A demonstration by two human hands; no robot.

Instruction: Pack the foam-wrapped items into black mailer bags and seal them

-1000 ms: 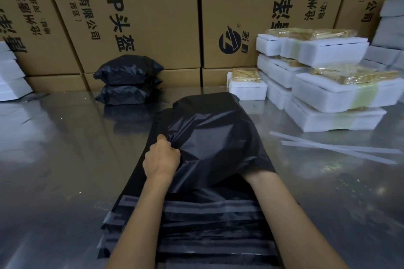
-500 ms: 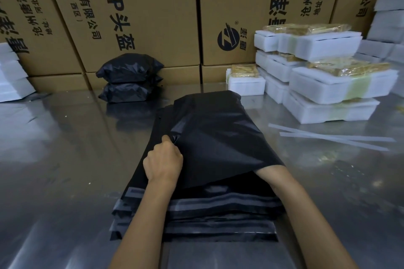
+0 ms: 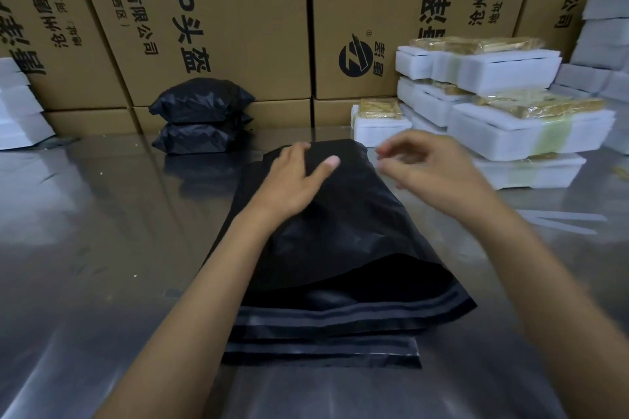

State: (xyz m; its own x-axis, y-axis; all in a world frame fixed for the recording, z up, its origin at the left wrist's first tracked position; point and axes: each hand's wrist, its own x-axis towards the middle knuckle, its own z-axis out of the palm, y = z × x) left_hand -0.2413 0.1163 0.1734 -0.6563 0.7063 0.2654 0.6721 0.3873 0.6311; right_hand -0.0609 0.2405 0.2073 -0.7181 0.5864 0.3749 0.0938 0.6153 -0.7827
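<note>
Since the earlier frame the right hand (image 3: 432,173) has left the black mailer bag (image 3: 340,224) and hovers blurred, fingers loosely apart, empty. The left hand (image 3: 292,180), no longer pinching, rests flat on the bag, which lies on the counter (image 3: 102,248) atop a bag stack (image 3: 323,347). Its contents are hidden.

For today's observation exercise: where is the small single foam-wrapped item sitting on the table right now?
In the head view, the single foam-wrapped item sits right of centre at the back of the table, against the cardboard boxes, just left of the taller foam stack and beyond the right hand.
</note>
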